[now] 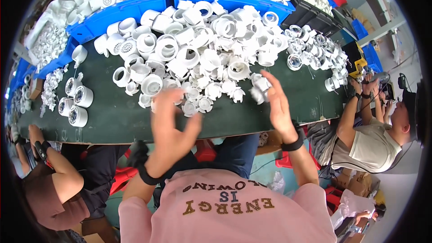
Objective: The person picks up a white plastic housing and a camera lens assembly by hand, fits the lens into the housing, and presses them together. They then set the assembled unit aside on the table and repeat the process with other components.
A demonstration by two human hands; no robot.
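Note:
My left hand is over the near side of the table, fingers spread and blurred by motion, with nothing visible in it. It is beside several small white cup-like parts at the front of the heap. Further right, my right hand has a blurred white plastic part at its fingers and appears to grip it; the grip itself is partly hidden. Beyond both hands lies a large heap of white plastic housings, rings and clips. Each wrist wears a black band.
Blue bins and a black crate full of white parts line the far side of the green table. Lens-fronted white units stand at left; more wired units lie at right. People work on both sides.

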